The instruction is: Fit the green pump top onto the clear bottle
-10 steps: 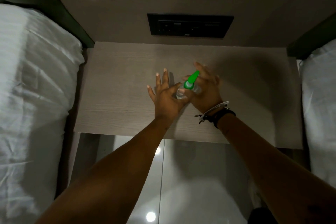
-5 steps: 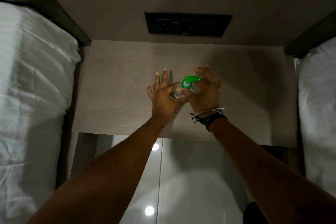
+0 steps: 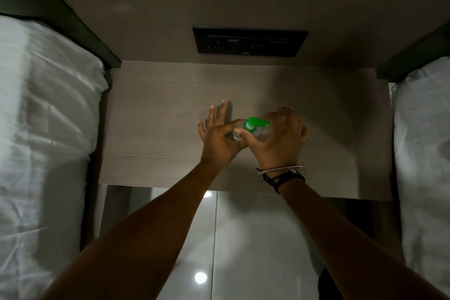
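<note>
The clear bottle (image 3: 264, 134) stands on the wooden bedside table (image 3: 155, 129), seen from above between both hands. The green pump top (image 3: 254, 124) sits on the bottle's neck with its spout pointing right. My left hand (image 3: 219, 139) pinches the bottle's left side between thumb and forefinger, its other fingers spread flat and pointing away from me. My right hand (image 3: 280, 141) curls around the bottle's right side, thumb at the pump's collar, fingers arched over the spout. Most of the bottle's body is hidden by the hands.
A black socket panel (image 3: 249, 41) is set in the wall behind the table. White bedding lies to the left (image 3: 43, 129) and right (image 3: 423, 153). Glossy floor tiles (image 3: 243, 251) show below the table's near edge.
The pump's spout has turned clockwise, from pointing up and away to pointing right. My right hand rotated with it, its fingers curling in. My left hand has kept its hold.
</note>
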### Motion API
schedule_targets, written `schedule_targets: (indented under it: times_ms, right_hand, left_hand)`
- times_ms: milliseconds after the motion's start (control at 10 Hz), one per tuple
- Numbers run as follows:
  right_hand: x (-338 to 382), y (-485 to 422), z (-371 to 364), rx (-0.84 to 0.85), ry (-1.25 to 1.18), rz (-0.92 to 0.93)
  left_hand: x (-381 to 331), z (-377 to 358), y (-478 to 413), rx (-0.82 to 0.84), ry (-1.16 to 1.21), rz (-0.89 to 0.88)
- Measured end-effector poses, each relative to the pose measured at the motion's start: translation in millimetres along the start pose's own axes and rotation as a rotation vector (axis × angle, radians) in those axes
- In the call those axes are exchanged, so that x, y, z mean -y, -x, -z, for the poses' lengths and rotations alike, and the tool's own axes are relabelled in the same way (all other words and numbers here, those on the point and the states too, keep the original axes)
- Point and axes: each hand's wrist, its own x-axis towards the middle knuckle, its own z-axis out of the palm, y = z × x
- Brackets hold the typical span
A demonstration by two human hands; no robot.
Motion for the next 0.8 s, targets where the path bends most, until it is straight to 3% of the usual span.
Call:
schedule_targets:
  times_ms: [100,300,500,800]
  right_hand:
    - [6,-14,23,0.043,0.074,0.1]
    - [32,-31,33,0.187,0.29,0.489]
    - [46,-26,29,0.258,0.402,0.35]
    - [51,-24,43,0.27,0.278,0.068]
  left_hand:
    - [2,3,-5,0.063,-0.022,0.017]
    - [7,3,-11,0.106,-0.042,0.03]
    - [17,2,-15,0.132,-0.103,-0.084]
    - [18,5,-19,0.189,-0.205,-0.09]
